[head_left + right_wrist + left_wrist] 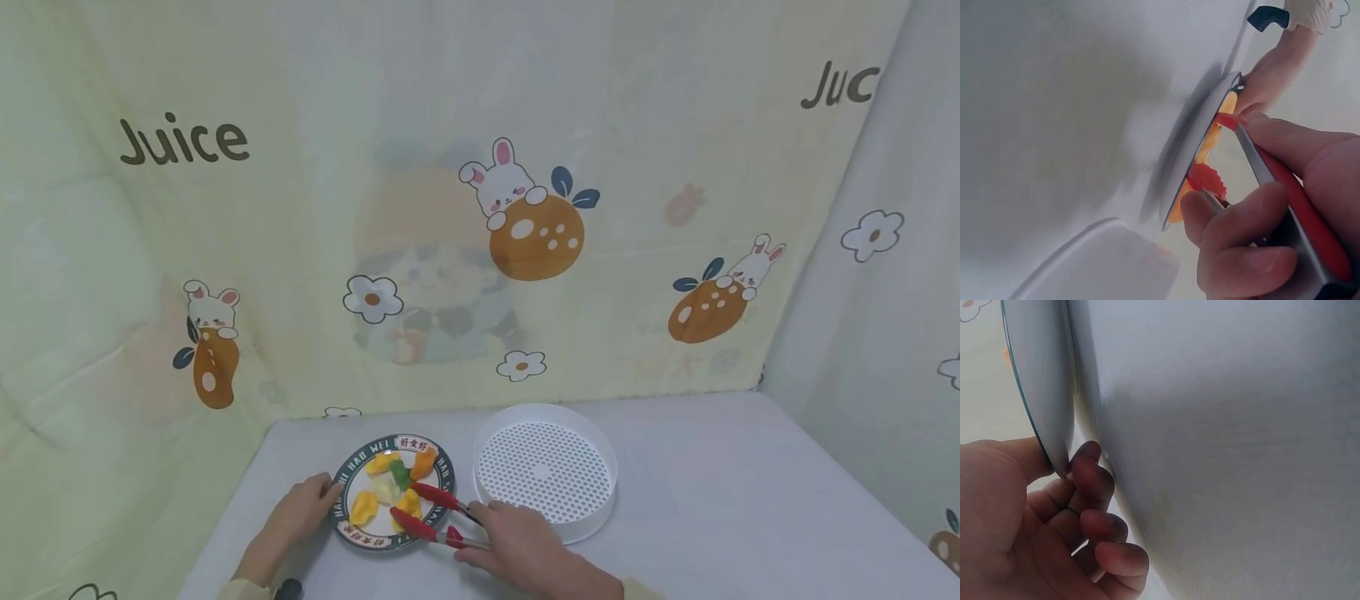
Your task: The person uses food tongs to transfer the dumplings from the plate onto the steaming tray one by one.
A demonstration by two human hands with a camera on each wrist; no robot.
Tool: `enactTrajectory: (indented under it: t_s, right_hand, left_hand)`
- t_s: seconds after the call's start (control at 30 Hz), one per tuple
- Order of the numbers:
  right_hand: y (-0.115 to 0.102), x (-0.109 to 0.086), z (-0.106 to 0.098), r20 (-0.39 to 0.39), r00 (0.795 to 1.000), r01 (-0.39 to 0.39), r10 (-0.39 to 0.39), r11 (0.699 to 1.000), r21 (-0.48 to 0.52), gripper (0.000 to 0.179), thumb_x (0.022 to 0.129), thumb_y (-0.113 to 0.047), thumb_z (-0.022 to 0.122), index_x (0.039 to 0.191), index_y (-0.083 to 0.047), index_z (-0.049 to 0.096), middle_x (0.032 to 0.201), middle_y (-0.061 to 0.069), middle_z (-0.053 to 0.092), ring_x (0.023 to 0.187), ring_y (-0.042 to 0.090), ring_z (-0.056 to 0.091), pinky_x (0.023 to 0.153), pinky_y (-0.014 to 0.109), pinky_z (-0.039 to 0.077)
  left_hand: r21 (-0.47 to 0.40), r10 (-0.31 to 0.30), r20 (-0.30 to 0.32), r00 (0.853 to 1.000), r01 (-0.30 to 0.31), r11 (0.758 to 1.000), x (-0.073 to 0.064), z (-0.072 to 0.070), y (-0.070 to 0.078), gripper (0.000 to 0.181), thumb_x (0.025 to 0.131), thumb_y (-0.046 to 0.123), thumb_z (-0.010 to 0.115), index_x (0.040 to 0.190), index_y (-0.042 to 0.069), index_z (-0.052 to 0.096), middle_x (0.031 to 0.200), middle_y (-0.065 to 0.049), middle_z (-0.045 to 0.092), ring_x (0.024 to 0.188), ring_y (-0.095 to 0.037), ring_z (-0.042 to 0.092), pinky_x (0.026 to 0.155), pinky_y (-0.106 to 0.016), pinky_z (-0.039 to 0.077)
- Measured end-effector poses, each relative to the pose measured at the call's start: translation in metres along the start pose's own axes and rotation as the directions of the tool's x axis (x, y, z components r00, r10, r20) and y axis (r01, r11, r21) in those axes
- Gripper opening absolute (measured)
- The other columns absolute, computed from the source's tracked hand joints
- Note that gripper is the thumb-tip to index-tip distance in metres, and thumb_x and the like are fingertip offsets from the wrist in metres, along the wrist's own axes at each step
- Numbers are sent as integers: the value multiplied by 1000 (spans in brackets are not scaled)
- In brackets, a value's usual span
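Note:
My left hand (pixel 302 504) pinches the left rim of a round plate (pixel 347 469) with a dark patterned border. In the left wrist view the thumb is over the plate's edge and curled fingers are under it. Several small dumpling-shaped pieces lie on the plate: yellow (pixel 364 507), orange (pixel 423 462), green (pixel 400 473) and pale. My right hand (pixel 525 546) grips metal tongs with red tips (pixel 416 527). Those tips are spread apart over the plate, on either side of a yellow piece (pixel 408 502) near its right side.
Right of the plate stands a round white basket (pixel 596 523) with a perforated bottom, close to the right hand. Both rest on a white-covered table (pixel 697 500). A curtain (pixel 300 208) printed with rabbits and fruit hangs behind the table's far edge.

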State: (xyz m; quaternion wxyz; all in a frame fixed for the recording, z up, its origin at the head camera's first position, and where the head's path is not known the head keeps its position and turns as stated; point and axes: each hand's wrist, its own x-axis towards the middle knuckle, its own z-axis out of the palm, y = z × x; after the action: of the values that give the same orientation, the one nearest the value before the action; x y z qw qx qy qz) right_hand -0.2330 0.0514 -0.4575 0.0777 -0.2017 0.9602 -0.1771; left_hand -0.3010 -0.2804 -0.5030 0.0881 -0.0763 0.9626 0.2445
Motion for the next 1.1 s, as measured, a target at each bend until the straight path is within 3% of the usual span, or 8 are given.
enactTrajectory:
  t_s: [0.3, 1.1]
  right_hand:
    - [6, 6, -5, 6, 1000, 14, -15, 993, 113, 35, 82, -54, 77, 99, -23, 69, 62, -10, 50, 57, 9, 45, 50, 26, 32]
    - [9, -3, -19, 6, 1000, 2, -3, 984, 177, 40, 84, -52, 75, 108, -21, 70, 62, -8, 49, 57, 9, 45, 51, 26, 32]
  left_hand:
    - [-9, 1, -1, 1000, -1, 1000, 0, -1, 0, 26, 104, 28, 50, 91, 7, 58, 75, -5, 56, 69, -17, 51, 60, -30, 42]
    - [-15, 15, -18, 1000, -15, 1000, -2, 1, 0, 27, 104, 28, 49, 90, 7, 58, 74, -5, 54, 68, -17, 50, 59, -30, 41]
